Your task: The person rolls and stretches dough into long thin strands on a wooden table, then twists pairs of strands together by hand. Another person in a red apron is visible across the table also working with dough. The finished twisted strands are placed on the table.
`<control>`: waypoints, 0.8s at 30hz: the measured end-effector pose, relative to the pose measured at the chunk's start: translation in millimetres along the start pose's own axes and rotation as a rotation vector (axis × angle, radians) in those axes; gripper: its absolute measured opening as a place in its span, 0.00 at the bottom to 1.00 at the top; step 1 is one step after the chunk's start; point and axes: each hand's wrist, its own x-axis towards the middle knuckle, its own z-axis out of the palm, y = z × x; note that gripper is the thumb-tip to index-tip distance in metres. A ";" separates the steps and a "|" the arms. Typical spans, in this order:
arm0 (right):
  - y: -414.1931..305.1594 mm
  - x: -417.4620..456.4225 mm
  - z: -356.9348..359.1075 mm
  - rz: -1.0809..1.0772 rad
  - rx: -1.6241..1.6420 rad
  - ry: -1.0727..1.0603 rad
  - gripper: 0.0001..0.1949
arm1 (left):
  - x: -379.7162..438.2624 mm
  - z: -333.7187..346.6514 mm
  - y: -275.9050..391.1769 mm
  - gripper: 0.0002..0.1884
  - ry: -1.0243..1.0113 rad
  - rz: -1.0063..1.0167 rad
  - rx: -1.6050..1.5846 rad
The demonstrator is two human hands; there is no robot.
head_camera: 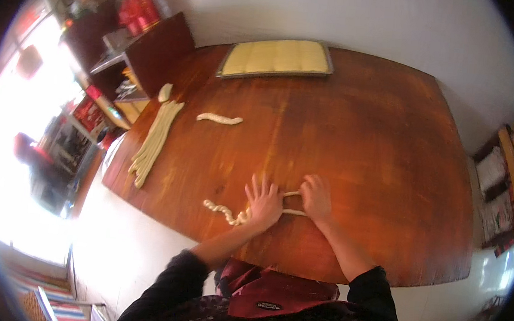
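Observation:
On the wooden table, my left hand presses down flat with its fingers spread. A twisted dough rope coils out from beneath its wrist side. Two thin plain dough strands bridge the gap from this hand to my right hand. The right hand is curled over their far ends, and its fingertips are hidden, so its hold is unclear. Farther up the table lies one short twisted dough piece. Several long dough strips lie side by side at the left, with a small dough lump just above them.
A metal tray of pale yellow dough portions stands at the table's back edge by the wall. To the left is a dark wooden cabinet with a red bag on top. The table's front edge meets my red apron.

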 end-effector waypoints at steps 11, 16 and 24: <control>-6.3 -32.4 -9.4 -0.125 -0.123 -0.047 0.09 | -52.4 38.1 -6.9 0.30 -0.021 0.158 0.072; -26.1 -30.4 -6.9 -0.177 -0.144 0.163 0.09 | -25.0 44.8 -17.2 0.33 0.086 0.385 0.012; -2.5 -30.6 0.1 -0.089 -0.071 0.068 0.08 | -44.3 28.3 2.6 0.31 -0.065 0.119 -0.110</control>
